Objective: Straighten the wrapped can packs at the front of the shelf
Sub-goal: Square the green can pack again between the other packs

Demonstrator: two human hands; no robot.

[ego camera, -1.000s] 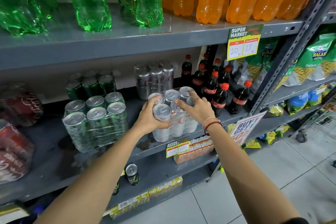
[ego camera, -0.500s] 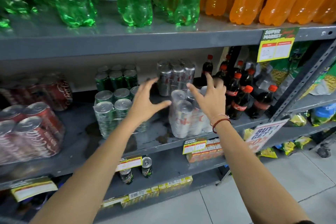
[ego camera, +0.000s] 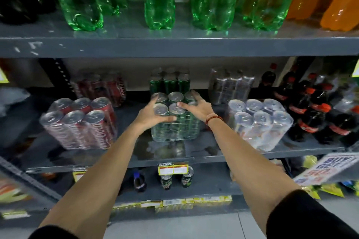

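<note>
both hands grip the wrapped pack of green cans (ego camera: 175, 124) at the middle front of the grey shelf (ego camera: 204, 156). the left hand (ego camera: 150, 113) has its fingers curled round the pack's left top corner, thumb across its front; the right hand (ego camera: 200, 105) has fingers spread over the right-hand can tops. a red can pack (ego camera: 79, 123) stands to the left, a silver can pack (ego camera: 262, 122) to the right.

Your hands grip the green can pack (ego camera: 174, 122): glossy, crinkled clear plastic wrap over metal cans with dull silver tops. Shelf (ego camera: 174, 46) is matt grey painted metal, scuffed and chipped. Green bottles (ego camera: 159, 6) above are shiny translucent plastic. Paper price tag (ego camera: 172, 168).
</note>
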